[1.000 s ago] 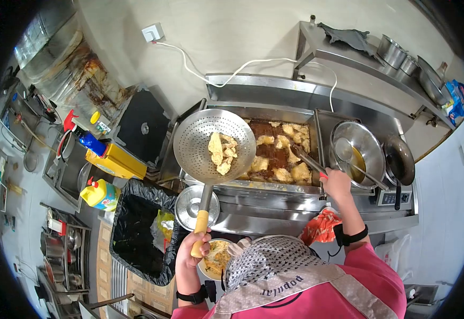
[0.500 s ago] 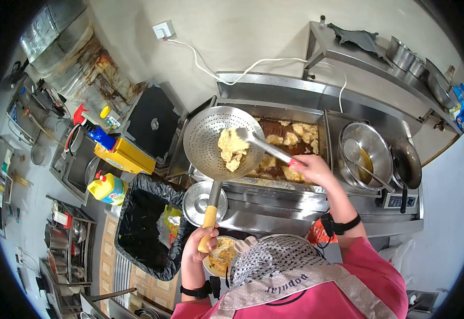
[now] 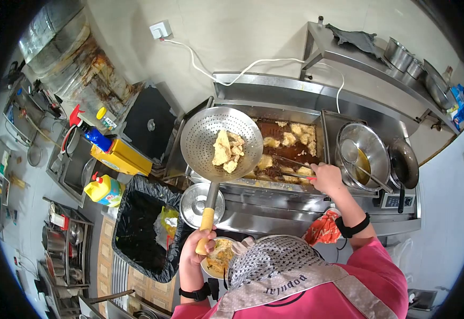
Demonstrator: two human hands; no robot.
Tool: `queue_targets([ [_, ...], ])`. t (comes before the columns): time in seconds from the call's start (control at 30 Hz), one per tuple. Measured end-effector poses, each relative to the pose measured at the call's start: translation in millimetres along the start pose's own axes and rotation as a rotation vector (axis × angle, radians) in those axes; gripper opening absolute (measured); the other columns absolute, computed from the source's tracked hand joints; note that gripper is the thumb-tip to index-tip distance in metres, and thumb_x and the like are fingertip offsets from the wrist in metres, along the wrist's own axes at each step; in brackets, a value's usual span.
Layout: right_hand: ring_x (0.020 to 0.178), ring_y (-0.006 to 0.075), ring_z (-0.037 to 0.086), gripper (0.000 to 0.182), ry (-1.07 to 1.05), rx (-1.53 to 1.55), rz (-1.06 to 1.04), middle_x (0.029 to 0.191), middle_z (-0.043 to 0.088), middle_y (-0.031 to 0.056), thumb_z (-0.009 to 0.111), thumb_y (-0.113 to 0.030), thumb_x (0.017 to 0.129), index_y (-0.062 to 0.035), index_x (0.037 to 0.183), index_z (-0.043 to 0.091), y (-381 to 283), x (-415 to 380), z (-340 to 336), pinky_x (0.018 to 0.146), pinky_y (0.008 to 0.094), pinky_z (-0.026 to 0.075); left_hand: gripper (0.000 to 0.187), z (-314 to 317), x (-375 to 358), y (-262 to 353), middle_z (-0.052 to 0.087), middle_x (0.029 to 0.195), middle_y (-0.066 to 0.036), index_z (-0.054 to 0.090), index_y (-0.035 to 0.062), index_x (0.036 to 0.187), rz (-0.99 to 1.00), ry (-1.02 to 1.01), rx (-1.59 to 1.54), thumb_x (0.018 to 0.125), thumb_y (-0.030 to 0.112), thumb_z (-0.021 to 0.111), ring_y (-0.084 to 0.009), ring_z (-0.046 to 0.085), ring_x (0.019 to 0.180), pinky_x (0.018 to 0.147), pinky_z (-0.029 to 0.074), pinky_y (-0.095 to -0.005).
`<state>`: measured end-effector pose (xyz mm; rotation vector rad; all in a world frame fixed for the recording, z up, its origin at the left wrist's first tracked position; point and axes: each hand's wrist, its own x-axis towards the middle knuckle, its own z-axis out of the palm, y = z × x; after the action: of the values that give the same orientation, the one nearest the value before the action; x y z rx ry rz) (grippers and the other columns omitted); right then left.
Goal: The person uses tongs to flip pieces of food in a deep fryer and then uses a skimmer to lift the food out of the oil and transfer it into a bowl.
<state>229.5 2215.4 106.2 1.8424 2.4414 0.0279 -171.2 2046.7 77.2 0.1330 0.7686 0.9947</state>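
My left hand (image 3: pixel 198 245) is closed round the yellow handle of a large perforated skimmer (image 3: pixel 196 139), which is held level over the left part of the fryer. Several battered fried pieces (image 3: pixel 228 151) lie in its bowl. My right hand (image 3: pixel 326 178) grips metal tongs (image 3: pixel 296 174) with a red part near the fingers. The tongs reach down into the dark oil of the fryer (image 3: pixel 321 133), where more battered pieces (image 3: pixel 289 139) float. The tips of the tongs are hard to make out among the pieces.
Right of the fryer are a steel bowl (image 3: pixel 378 146) with a ladle and a dark pan (image 3: pixel 408 165). A round lid (image 3: pixel 192 204), a lined bin (image 3: pixel 136 234) and a bowl of food (image 3: pixel 222 255) are nearer, towards the left. A shelf (image 3: pixel 359 56) hangs behind.
The tongs have moved from above the skimmer down and right into the fryer. More pieces show in the skimmer's bowl, and my right hand is slightly lower and further right.
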Motion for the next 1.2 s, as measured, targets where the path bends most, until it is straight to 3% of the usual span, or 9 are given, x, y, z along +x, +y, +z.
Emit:
queue_targets([
  [0.3,0.08,0.0272,0.064,0.03,0.021,0.116,0.253,0.081,0.065,0.013,0.065,-0.029,0.071,-0.006,0.09,0.061,-10.6,58.9,12.6,0.067,0.0366,0.052,0.033,2.1,-1.5,0.8,0.049,0.074,-0.001,0.049,0.0004,0.106,0.003,0.015,0.021,0.078,0.015,0.058,-0.0082,0.043,0.048,0.043,0.038,-0.0227],
  [0.43,0.084,0.0277,0.063,0.029,-0.138,0.128,0.327,0.089,0.066,0.0122,0.063,-0.028,0.072,-0.0057,0.089,0.067,-4.0,86.8,26.0,0.071,0.0375,0.051,0.033,2.4,-1.6,2.0,0.049,0.074,-0.001,0.049,0.0001,0.105,-0.006,0.005,0.008,0.077,0.015,0.058,-0.0082,0.043,0.048,0.042,0.037,-0.0224],
  [0.83,0.078,0.0301,0.063,0.035,0.015,0.078,0.284,0.081,0.065,0.013,0.064,-0.032,0.073,-0.0112,0.101,0.063,5.6,33.7,-3.6,0.068,0.0403,0.05,0.032,4.0,0.4,0.3,0.05,0.073,-0.002,0.049,-0.0002,0.105,0.005,0.01,-0.01,0.078,0.014,0.058,-0.0089,0.043,0.048,0.042,0.036,-0.0224],
  [0.93,0.076,0.0291,0.063,0.03,0.174,0.123,0.296,0.077,0.064,0.013,0.065,-0.032,0.073,-0.0092,0.093,0.062,1.0,17.2,-29.7,0.065,0.0412,0.049,0.032,6.1,-0.3,0.3,0.05,0.073,-0.002,0.049,0.0002,0.105,0.003,0.012,-0.008,0.078,0.013,0.058,-0.0088,0.043,0.048,0.042,0.036,-0.0221],
  [1.1,0.079,0.0322,0.061,0.034,0.136,0.391,0.143,0.081,0.064,0.0128,0.063,-0.04,0.074,-0.0195,0.101,0.063,-10.4,25.0,-53.2,0.07,0.0413,0.048,0.031,8.5,-0.6,2.0,0.05,0.072,-0.001,0.049,0.0008,0.105,-0.023,0.022,-0.01,0.078,0.013,0.057,-0.0083,0.042,0.048,0.042,0.035,-0.0214],
  [1.2,0.081,0.0321,0.061,0.036,0.088,0.556,0.184,0.082,0.064,0.0132,0.064,-0.043,0.074,-0.021,0.103,0.063,-10.3,31.5,-55.3,0.072,0.041,0.047,0.031,6.2,-0.4,0.6,0.049,0.073,-0.001,0.049,0.0007,0.105,-0.005,0.017,-0.002,0.078,0.013,0.058,-0.008,0.042,0.048,0.042,0.036,-0.0214],
])
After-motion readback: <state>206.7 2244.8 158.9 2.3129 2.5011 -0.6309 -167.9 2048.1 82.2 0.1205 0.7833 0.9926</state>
